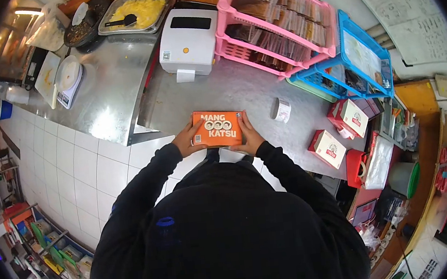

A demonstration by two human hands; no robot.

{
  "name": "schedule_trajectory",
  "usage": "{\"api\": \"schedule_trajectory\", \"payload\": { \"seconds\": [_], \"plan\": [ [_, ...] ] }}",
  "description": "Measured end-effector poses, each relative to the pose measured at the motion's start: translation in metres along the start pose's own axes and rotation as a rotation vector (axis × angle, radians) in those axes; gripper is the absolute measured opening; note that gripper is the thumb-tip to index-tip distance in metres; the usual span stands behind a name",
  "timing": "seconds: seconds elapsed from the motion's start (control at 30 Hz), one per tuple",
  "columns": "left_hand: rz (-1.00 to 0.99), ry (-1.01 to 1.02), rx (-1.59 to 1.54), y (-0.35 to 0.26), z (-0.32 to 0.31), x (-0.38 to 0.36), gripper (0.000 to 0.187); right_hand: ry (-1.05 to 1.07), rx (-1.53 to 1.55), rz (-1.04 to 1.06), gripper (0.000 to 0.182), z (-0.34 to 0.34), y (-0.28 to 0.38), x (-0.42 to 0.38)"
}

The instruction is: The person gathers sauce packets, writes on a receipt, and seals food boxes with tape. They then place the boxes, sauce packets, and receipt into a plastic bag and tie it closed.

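An orange food box (217, 129) printed "MANG KATSU" is held level in front of my body, at the near edge of the steel table. My left hand (186, 139) grips its left end and my right hand (250, 136) grips its right end. The box looks closed, and its underside is hidden. Beyond it stands a white label printer (189, 41) with a blank label (185, 76) sticking out of its front. To the right of the box, a small roll of printed labels (281, 110) rests on the table.
Pink stacked baskets (277, 24) full of packets and blue baskets (364, 53) line the back. Two red-and-white cartons (348, 118) sit at the right, near a red tape dispenser (356, 167). On the left counter are a scale (69, 79) and a tray of yellow food (136, 13).
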State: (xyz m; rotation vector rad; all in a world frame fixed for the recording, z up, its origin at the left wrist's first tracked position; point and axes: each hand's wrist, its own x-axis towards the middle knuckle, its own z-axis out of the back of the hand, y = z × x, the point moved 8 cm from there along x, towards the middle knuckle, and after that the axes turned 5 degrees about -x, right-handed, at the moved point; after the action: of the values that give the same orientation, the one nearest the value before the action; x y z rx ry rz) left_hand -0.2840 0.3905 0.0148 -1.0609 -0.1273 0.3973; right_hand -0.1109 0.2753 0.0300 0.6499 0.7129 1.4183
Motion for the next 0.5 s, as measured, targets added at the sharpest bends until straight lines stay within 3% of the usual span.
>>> {"api": "schedule_trajectory", "payload": {
  "seconds": [0.1,0.17,0.2,0.27,0.3,0.33,0.37,0.43,0.5],
  "plan": [
    [-0.106,0.060,0.181,-0.014,-0.031,0.032,0.077,0.121,-0.101,-0.053,0.076,0.012,-0.026,-0.013],
    [0.036,0.180,0.170,-0.012,-0.052,0.055,0.072,0.148,-0.119,-0.127,0.055,0.022,-0.044,-0.029],
    [0.101,0.243,0.167,-0.013,-0.065,0.065,0.069,0.060,-0.158,-0.080,0.056,0.030,-0.051,-0.038],
    [-0.075,0.198,0.324,-0.037,-0.081,0.072,0.073,-0.114,-0.241,0.008,0.058,0.034,-0.071,-0.063],
    [-0.167,0.172,0.397,-0.049,-0.090,0.073,0.076,-0.036,-0.387,-0.132,0.062,0.031,-0.075,-0.080],
    [-0.265,0.143,0.465,-0.065,-0.102,0.075,0.078,-0.062,-0.420,-0.123,0.062,0.020,-0.093,-0.095],
    [-0.140,0.178,0.562,-0.090,-0.105,0.074,0.087,-0.064,-0.418,-0.144,0.061,0.019,-0.093,-0.106],
    [-0.098,0.168,0.650,-0.115,-0.129,0.078,0.088,-0.149,-0.334,-0.126,0.059,0.046,-0.091,-0.143],
    [-0.261,0.078,0.665,-0.109,-0.171,0.081,0.074,-0.317,-0.188,-0.022,0.059,0.103,-0.086,-0.189]
  ]
}}
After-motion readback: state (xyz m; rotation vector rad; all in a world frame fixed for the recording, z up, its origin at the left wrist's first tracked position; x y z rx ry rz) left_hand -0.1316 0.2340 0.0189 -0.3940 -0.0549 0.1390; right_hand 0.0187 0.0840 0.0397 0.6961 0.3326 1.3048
